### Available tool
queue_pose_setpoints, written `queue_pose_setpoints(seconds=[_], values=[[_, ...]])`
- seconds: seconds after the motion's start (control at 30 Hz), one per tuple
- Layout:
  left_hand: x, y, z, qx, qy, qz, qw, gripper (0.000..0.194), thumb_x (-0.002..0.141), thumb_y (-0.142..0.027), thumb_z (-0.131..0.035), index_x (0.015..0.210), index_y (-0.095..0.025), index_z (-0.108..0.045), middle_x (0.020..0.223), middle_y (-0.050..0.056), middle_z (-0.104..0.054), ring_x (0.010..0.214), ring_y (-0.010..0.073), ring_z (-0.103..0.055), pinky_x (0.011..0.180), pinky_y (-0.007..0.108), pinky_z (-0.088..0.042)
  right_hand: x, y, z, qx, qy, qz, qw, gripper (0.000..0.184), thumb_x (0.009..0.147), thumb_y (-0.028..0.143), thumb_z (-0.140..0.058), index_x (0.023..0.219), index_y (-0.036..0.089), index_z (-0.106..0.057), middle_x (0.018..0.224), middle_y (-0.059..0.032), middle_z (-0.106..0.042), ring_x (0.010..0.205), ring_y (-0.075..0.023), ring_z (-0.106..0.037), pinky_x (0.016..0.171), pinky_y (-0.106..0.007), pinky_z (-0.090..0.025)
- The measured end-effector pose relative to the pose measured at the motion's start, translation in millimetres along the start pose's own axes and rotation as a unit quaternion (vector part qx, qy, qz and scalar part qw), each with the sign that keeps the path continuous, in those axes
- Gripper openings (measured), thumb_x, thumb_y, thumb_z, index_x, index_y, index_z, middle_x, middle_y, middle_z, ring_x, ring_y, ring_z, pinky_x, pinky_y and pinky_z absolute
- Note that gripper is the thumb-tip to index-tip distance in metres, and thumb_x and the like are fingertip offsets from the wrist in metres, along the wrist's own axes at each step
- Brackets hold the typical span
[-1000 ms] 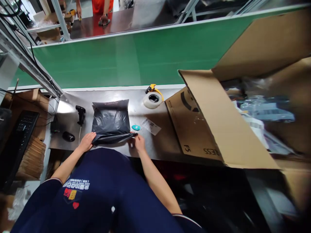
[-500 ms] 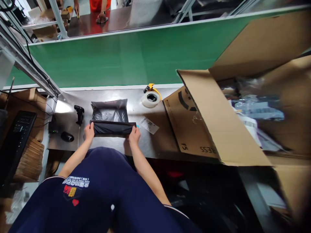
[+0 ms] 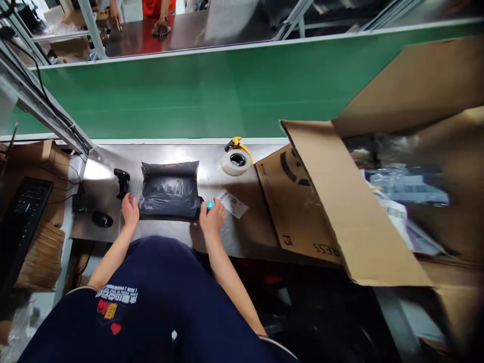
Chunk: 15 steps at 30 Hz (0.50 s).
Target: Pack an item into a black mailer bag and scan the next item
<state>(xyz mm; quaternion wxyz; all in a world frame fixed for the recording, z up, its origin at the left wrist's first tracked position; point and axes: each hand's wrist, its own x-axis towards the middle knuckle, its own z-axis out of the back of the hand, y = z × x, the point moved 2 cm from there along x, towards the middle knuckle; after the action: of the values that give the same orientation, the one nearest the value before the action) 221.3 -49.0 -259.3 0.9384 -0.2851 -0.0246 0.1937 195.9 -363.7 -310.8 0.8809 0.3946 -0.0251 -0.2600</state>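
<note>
A black plastic mailing bag lies flat on the metal bench, its far edge slightly raised. My left hand is beside the bag's near left corner, with its fingers apart and nothing in them. At the near right corner, my right hand is partly closed around a small cyan object showing between thumb and fingers; its kind is too small to tell. Whether that hand also touches the bag's edge is unclear. Just right of it lies a printed white label.
A tape roll with a yellow dispenser stands behind the label. On the left are a barcode scanner, a mouse and a keyboard. An open cardboard box fills the right. Beyond the green belt another person's hand rests on a table.
The near edge of the bag, held raised and folded by both hands, has been let go and laid down. My hands have moved slightly apart, to the bag's sides.
</note>
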Motion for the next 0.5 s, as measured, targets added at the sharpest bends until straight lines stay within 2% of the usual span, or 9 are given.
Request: queue_pose_setpoints(seconds=[0.07, 0.1, 0.17, 0.23, 0.3, 0.33, 0.4, 0.47, 0.5], values=[[-8, -20, -10.9, 0.027, 0.019, -0.107, 0.994, 0.064, 0.109, -0.035, -0.047, 0.168, -0.009, -0.043, 0.173, 0.022, -0.044, 0.165, 0.0316, -0.037, 0.136, 0.049, -0.028, -7, 16, -10, -0.017, -0.008, 0.081, 0.997, 0.083, 0.102, 0.058, -0.048, 0.164, 0.003, -0.038, 0.176, -0.0301, -0.032, 0.167, -0.0416, -0.026, 0.136, -0.063, -0.022], [-10, -30, -20.9, 0.05, 0.042, -0.143, 0.988, 0.071, 0.109, -0.04, -0.048, 0.173, -0.011, -0.036, 0.18, 0.021, -0.031, 0.17, 0.0353, -0.023, 0.138, 0.057, -0.021, -9, 25, -21, -0.024, 0.009, 0.098, 0.995, 0.09, 0.101, 0.062, -0.049, 0.167, 0.003, -0.033, 0.179, -0.0302, -0.023, 0.17, -0.0437, -0.017, 0.137, -0.068, -0.016], [-10, -46, -43.6, 0.102, 0.096, -0.146, 0.979, 0.083, 0.108, -0.05, -0.053, 0.177, -0.014, -0.026, 0.184, 0.02, -0.011, 0.172, 0.0441, -0.006, 0.134, 0.072, -0.016, -10, 39, -48, -0.022, 0.061, 0.075, 0.995, 0.104, 0.098, 0.069, -0.052, 0.171, 0.001, -0.021, 0.182, -0.0311, -0.01, 0.171, -0.047, -0.006, 0.137, -0.072, -0.01], [-6, -52, -60.1, 0.137, 0.126, -0.119, 0.975, 0.092, 0.105, -0.054, -0.057, 0.178, -0.012, -0.021, 0.184, 0.024, -0.002, 0.171, 0.0477, -0.003, 0.131, 0.075, -0.019, -4, 43, -69, 0.014, 0.094, 0.056, 0.994, 0.112, 0.096, 0.072, -0.055, 0.172, -0.002, -0.016, 0.182, -0.0319, -0.007, 0.172, -0.0459, -0.006, 0.138, -0.068, -0.014], [0, -51, -65.7, 0.142, 0.142, -0.118, 0.973, 0.097, 0.105, -0.054, -0.059, 0.177, -0.006, -0.016, 0.182, 0.028, 0.0, 0.171, 0.0461, -0.007, 0.133, 0.07, -0.023, 8, 35, -74, 0.07, 0.106, 0.064, 0.99, 0.106, 0.095, 0.069, -0.057, 0.171, 0.002, -0.025, 0.181, -0.0286, -0.021, 0.171, -0.0399, -0.018, 0.139, -0.059, -0.025], [2, -50, -64.4, 0.143, 0.144, -0.116, 0.972, 0.099, 0.105, -0.055, -0.058, 0.177, -0.003, -0.013, 0.181, 0.031, -0.001, 0.171, 0.0461, -0.009, 0.133, 0.069, -0.024, 15, 26, -69, 0.091, 0.105, 0.068, 0.988, 0.096, 0.097, 0.064, -0.056, 0.169, 0.006, -0.033, 0.177, -0.0257, -0.033, 0.168, -0.0362, -0.03, 0.137, -0.054, -0.033], [6, -53, -56.0, 0.166, 0.125, -0.111, 0.972, 0.1, 0.106, -0.054, -0.055, 0.176, 0.002, -0.01, 0.18, 0.033, -0.001, 0.17, 0.0488, -0.009, 0.131, 0.074, -0.021, 34, 2, -45, 0.108, 0.082, 0.051, 0.989, 0.072, 0.102, 0.053, -0.05, 0.162, 0.013, -0.046, 0.164, -0.0201, -0.055, 0.156, -0.0305, -0.051, 0.129, -0.049, -0.046], [7, -70, -47.5, 0.207, 0.098, -0.146, 0.963, 0.097, 0.107, -0.054, -0.054, 0.176, 0.0, -0.014, 0.181, 0.032, 0.0, 0.17, 0.0517, -0.003, 0.128, 0.082, -0.011, 57, -26, -10, 0.089, 0.039, 0.016, 0.995, 0.057, 0.104, 0.042, -0.045, 0.152, 0.014, -0.056, 0.155, -0.0192, -0.063, 0.146, -0.0296, -0.058, 0.125, -0.049, -0.049], [8, -86, -46.5, 0.224, 0.095, -0.186, 0.952, 0.094, 0.106, -0.055, -0.054, 0.177, -0.005, -0.018, 0.182, 0.028, 0.0, 0.17, 0.0521, 0.001, 0.127, 0.085, -0.006, 71, -40, 8, 0.072, 0.022, -0.002, 0.997, 0.053, 0.103, 0.038, -0.046, 0.147, 0.013, -0.059, 0.152, -0.0202, -0.064, 0.144, -0.0305, -0.058, 0.126, -0.05, -0.047]])
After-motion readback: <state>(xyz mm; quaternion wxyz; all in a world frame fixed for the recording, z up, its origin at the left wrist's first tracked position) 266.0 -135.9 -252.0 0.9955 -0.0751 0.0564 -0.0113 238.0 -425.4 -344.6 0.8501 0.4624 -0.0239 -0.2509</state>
